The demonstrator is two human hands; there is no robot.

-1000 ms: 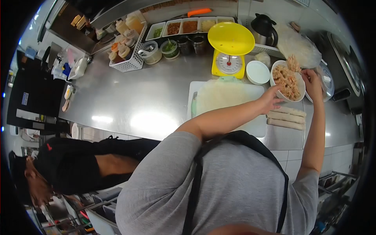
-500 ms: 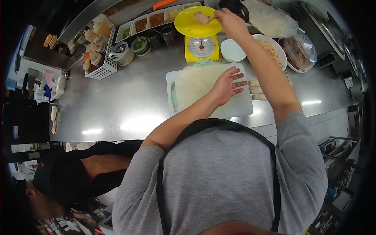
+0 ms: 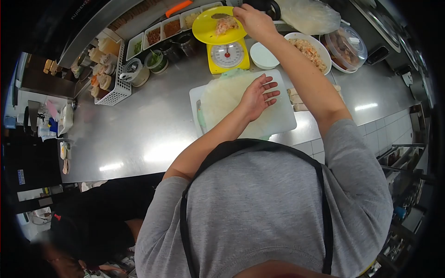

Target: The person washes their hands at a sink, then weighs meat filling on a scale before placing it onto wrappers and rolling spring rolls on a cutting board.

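My right hand is closed on a spoon above the yellow pan of a kitchen scale. A lump of pinkish filling lies on the pan beside the spoon's bowl. My left hand, palm turned up and fingers apart, hovers over pale round wrappers stacked on a white cutting board. Several rolled pieces lie right of the board, partly behind my right forearm. A bowl of filling stands beyond that forearm.
A small white bowl sits beside the scale. Ingredient trays, dark jars and a white basket of bottles line the back left. A lidded container stands at right. A co-worker in black is at lower left.
The filling now lies on the pan, and the spoon's bowl shows behind it. My right hand has shifted slightly left. At lower left the co-worker has moved lower in the view.
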